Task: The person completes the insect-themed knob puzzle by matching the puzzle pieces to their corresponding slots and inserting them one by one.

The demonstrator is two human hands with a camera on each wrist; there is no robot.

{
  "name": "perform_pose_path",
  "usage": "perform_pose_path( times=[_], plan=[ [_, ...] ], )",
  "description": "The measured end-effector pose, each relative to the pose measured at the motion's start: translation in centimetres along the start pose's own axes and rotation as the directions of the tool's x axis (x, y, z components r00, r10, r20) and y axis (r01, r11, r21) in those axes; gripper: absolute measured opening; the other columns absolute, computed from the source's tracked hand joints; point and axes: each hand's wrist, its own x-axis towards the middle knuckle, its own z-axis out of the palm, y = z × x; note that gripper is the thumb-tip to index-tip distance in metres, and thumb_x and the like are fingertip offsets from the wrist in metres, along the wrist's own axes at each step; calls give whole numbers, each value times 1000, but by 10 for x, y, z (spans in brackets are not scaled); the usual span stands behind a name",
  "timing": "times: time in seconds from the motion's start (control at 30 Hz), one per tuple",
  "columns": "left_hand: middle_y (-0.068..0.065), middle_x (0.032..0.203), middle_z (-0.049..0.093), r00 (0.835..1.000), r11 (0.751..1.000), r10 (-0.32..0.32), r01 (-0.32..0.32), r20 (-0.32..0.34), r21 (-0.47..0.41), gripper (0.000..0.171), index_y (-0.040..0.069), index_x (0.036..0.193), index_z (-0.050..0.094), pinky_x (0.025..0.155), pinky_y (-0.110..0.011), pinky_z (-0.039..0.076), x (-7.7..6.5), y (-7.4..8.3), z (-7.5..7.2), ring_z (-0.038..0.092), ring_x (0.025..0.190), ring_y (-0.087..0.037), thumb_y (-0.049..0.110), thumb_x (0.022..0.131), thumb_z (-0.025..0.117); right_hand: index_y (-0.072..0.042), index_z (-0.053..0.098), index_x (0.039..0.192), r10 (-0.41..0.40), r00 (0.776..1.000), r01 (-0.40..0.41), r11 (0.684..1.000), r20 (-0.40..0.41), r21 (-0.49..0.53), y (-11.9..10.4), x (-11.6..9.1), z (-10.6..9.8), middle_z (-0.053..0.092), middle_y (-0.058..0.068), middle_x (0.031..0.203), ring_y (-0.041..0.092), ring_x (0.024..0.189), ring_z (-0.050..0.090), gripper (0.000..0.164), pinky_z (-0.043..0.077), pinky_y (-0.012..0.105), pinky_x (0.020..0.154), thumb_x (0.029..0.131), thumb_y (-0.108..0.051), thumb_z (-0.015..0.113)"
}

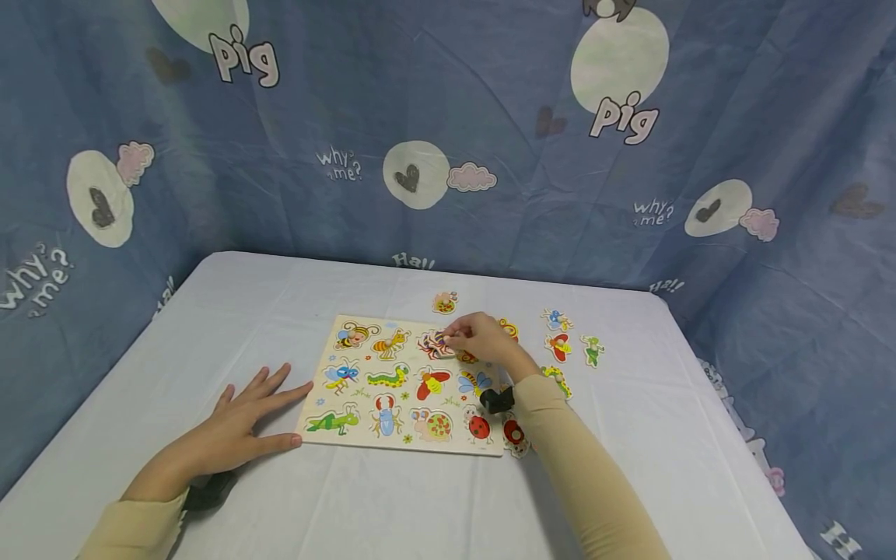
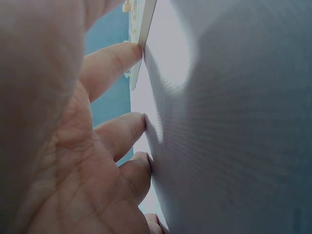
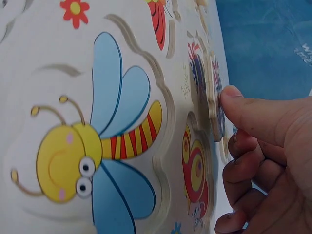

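Note:
A wooden insect puzzle board [image 1: 360, 398] lies on the table, with printed bugs in shallow recesses. My right hand [image 1: 483, 339] pinches a spider puzzle piece [image 3: 214, 100] by its edge, thumb on its outer face. In the right wrist view the piece stands tilted right at the spider recess [image 3: 196, 73] in the board's back row. Spread out on the cloth, my left hand [image 1: 238, 428] has its thumb and index fingertips at the board's left edge. Its other fingertips [image 2: 138, 119] rest on the table.
Right of the board lie loose pieces: a blue insect [image 1: 557, 319], a red-winged bug [image 1: 558, 347], a green grasshopper [image 1: 592, 351], a caterpillar [image 1: 556, 381] and a ladybug [image 1: 514, 432]. A snail piece [image 1: 444, 302] lies behind the board. A patterned blue curtain [image 1: 448, 93] hangs behind the table.

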Motion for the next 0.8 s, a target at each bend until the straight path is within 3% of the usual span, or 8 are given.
perform_pose_path(
  times=[0.23,0.8],
  plan=[
    [-27,176,23,1000,1000,2,-2,2,-7,83,26,159,55,117,-89,-5,0,0,0,8,162,-62,58,88,82,-10,80,118,-4,1000,4,1000,7,-14,-2,5,5,67,0,84,12,69,48,19,41,24,64,107,-21,70],
    [-28,176,23,1000,1000,1,-1,3,-4,83,26,159,55,116,-90,-4,0,1,0,9,161,-63,59,88,82,-11,79,117,-24,999,25,999,39,-22,-10,13,14,60,-1,75,12,61,45,18,39,25,57,107,-21,69]
  ],
)
